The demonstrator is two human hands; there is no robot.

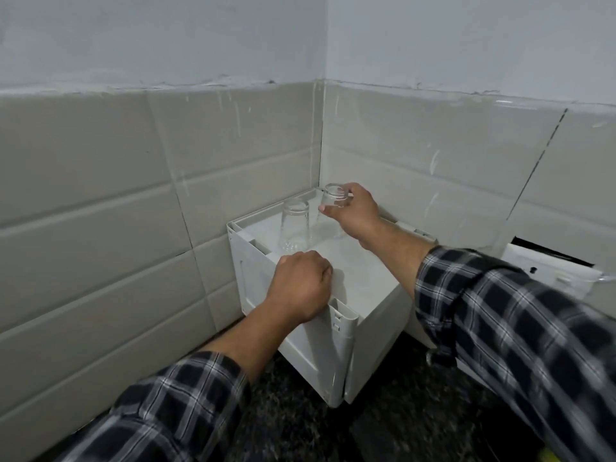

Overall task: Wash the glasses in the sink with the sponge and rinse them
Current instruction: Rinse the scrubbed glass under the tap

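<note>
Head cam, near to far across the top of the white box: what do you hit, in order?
left hand on the white box near edge → standing glass → held glass, gripped by right hand → tiled wall corner

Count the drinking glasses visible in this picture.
2. One glass stands on the white box; the right hand grips a second glass beside it, further back. None appears hidden.

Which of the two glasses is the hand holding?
The farther glass, by the wall corner: the right hand holds it in its fingers over the white box. The nearer glass stands on the box by itself, untouched.
</note>
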